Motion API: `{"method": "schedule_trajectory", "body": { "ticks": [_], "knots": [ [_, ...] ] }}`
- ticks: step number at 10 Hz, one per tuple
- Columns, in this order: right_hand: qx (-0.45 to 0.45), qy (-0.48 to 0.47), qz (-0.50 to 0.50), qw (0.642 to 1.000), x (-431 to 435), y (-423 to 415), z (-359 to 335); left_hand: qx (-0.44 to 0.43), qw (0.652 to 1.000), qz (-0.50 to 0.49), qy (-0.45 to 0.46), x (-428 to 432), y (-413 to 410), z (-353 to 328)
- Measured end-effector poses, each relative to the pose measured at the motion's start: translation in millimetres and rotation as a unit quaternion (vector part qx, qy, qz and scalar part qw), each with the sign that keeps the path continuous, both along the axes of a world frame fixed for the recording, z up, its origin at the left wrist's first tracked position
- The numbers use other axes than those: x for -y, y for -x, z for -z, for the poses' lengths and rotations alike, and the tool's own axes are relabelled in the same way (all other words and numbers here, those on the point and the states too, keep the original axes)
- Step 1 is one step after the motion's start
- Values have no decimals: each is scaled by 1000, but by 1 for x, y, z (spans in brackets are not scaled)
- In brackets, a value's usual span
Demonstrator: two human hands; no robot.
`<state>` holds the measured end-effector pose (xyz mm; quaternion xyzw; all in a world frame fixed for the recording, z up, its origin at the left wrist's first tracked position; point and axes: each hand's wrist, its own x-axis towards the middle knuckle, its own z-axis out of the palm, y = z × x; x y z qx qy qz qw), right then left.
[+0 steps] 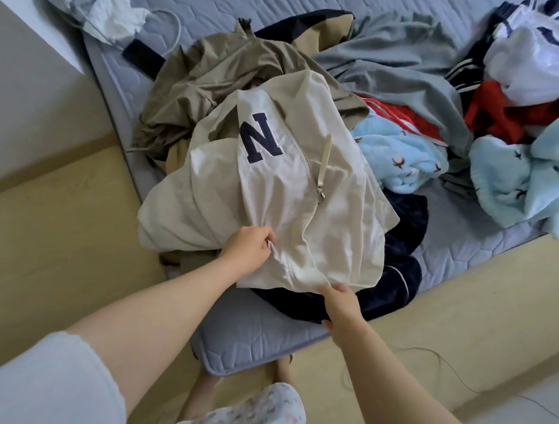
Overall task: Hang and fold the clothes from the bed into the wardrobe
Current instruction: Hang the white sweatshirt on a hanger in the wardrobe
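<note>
Well, from the head view, the job is at its first step: picking one garment out of the heap. Both hands are on the cream zip-up jacket with the navy letter N [273, 180], which lies on top of the pile on the grey-blue quilted bed [251, 333].

The left hand [248, 247] has its fingers [268, 240] clenched round a bunched fold at the jacket's near edge. The right hand [341, 304] pinches the hem corner just beside it, though its fingertips are partly tucked under the cloth.

Just beyond the fingers the jacket's zip runs up towards the letter, with the beige zip pull [324, 162] lying loose on the cloth. Under the right fingers sits a dark navy velvety garment with white piping [400, 266]. Further out past the left fingers is a crumpled olive-brown garment [213, 76]. Off to the right of the right fingers lie light blue fleece pieces [400, 152], a grey garment [397, 63], something red [497, 111] and a white piece [530, 62].

No wardrobe or hanger shows here. I'd judge the next move calls for lifting the jacket clear of the pile and shaking it out flat. Both hands would need to find the shoulders or collar, since they now hold only the hem. The rest of the pile is untouched, so the task is barely begun.
</note>
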<state>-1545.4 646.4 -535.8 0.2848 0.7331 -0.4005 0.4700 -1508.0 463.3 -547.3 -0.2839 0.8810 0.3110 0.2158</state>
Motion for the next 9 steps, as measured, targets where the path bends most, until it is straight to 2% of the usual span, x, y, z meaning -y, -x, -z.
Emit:
{"method": "schedule_trajectory", "body": {
  "ticks": [1, 2, 3, 4, 5, 6, 7, 8, 9],
  "knots": [
    [-48, -27, 14, 998, -6, -9, -9, 28, 994, -5, -107, 6, -9, -19],
    [-80, 21, 119, 989, -5, -17, -31, 47, 980, -53, -184, 13, -12, -48],
    [-90, 86, 246, 961, 4, -10, -61, 23, 971, -64, -229, 14, -11, -82],
    [-136, 171, 299, 929, 15, 1, -95, -48, 959, -113, -257, 14, -16, -117],
    [-59, 289, 343, 892, 39, 14, -135, -146, 928, -210, -271, 16, -27, -146],
    [-36, 394, 309, 865, 64, 9, -190, -216, 919, -227, -242, 20, -35, -178],
    [-56, 392, 338, 854, 78, -3, -228, -265, 920, -189, -218, 31, -42, -212],
    [-90, 341, 367, 861, 87, -10, -248, -262, 910, -162, -278, 42, -47, -243],
    [-36, 343, 408, 845, 98, -12, -266, -293, 907, -180, -242, 53, -53, -265]
  ]
}}
